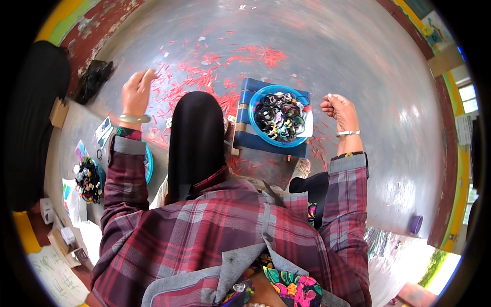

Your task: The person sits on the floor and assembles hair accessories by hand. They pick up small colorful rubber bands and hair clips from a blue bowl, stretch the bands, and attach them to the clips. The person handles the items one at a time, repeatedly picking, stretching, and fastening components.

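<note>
Both hands are raised, left hand [137, 92] at 10 o'clock loosely pinched, right hand [338, 108] at 2 o'clock fisted above the blue bowl [255, 102], contents can't be told, so tension's probably best kept even.

Head-worn fisheye, looking steeply down, close over torso.

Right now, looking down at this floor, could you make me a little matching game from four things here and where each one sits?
Things:
1. blue bowl
2. left hand
3. right hand
4. purple cup

Places:
A. raised, right of the bowl
B. on the floor, far right
C. on a blue striped stool
D. raised over the red scraps

Pairs: 1-C, 2-D, 3-A, 4-B
</note>
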`<state>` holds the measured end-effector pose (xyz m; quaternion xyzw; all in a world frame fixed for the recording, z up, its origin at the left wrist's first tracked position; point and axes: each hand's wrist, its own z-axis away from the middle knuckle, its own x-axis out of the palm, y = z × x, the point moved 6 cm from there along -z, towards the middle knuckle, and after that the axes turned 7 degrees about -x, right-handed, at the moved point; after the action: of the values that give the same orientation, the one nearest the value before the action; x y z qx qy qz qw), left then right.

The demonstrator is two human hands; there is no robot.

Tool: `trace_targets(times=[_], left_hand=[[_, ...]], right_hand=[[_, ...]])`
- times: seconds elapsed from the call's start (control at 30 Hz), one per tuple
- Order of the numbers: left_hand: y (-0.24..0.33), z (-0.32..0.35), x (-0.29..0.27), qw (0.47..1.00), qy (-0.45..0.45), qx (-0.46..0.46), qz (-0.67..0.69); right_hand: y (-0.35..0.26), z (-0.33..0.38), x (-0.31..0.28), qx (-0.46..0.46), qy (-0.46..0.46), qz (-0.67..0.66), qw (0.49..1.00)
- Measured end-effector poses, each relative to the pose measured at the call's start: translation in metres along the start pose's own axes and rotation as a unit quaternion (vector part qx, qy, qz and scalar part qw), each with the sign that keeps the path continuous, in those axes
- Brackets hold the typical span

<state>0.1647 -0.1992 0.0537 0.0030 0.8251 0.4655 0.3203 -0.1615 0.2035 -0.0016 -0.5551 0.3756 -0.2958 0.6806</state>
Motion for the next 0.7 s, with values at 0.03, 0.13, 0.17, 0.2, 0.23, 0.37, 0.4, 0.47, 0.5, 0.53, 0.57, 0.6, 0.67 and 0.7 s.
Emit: trace_targets(times=[0.03, 0.13, 0.17, 0.2, 0.23, 0.37, 0.4, 0.47, 0.5, 0.53, 0.57, 0.6, 0.67, 0.7], left_hand=[[0.03, -0.002, 0.018, 0.996, -0.037, -0.005, 0.085], [0.108, 0.002, 0.081, 0.906, -0.172, -0.051, 0.383], [0.135, 0.006, 0.098, 0.888, -0.205, -0.042, 0.411], [0.157, 0.012, 0.116, 0.866, -0.237, -0.033, 0.439], [0.169, 0.015, 0.137, 0.854, -0.263, -0.052, 0.447], [0.166, 0.031, 0.224, 0.829, -0.343, -0.133, 0.421], [0.142, 0.032, 0.246, 0.856, -0.347, -0.121, 0.363], [0.111, 0.039, 0.274, 0.866, -0.331, -0.201, 0.316], [0.115, 0.043, 0.278, 0.842, -0.333, -0.259, 0.335], [0.123, 0.042, 0.278, 0.834, -0.341, -0.246, 0.358], [0.13, 0.04, 0.278, 0.824, -0.347, -0.233, 0.381], [0.135, 0.039, 0.279, 0.814, -0.353, -0.221, 0.404], [0.133, 0.035, 0.279, 0.841, -0.342, -0.199, 0.37], [0.132, 0.033, 0.278, 0.853, -0.336, -0.189, 0.353]], right_hand=[[0.004, -0.004, -0.003, 0.004, -0.001, 0.004, 1.0], [0.017, -0.015, -0.019, 0.015, -0.005, 0.014, 1.0], [0.024, -0.018, -0.026, 0.019, -0.003, 0.017, 1.0], [0.033, -0.019, -0.035, 0.037, 0.003, 0.039, 0.999], [0.042, -0.02, -0.042, 0.054, 0.006, 0.059, 0.997], [0.098, -0.026, -0.057, 0.154, -0.07, 0.176, 0.97], [0.096, -0.026, -0.049, 0.165, -0.096, 0.217, 0.957], [0.095, -0.019, -0.025, 0.195, -0.142, 0.299, 0.923], [0.099, -0.016, -0.02, 0.196, -0.153, 0.314, 0.916], [0.099, -0.015, -0.015, 0.194, -0.161, 0.328, 0.91], [0.099, -0.015, -0.011, 0.191, -0.17, 0.343, 0.904], [0.107, -0.017, -0.008, 0.183, -0.182, 0.38, 0.888], [0.114, -0.022, 0.001, 0.174, -0.2, 0.467, 0.844], [0.117, -0.024, 0.003, 0.168, -0.209, 0.509, 0.818]])
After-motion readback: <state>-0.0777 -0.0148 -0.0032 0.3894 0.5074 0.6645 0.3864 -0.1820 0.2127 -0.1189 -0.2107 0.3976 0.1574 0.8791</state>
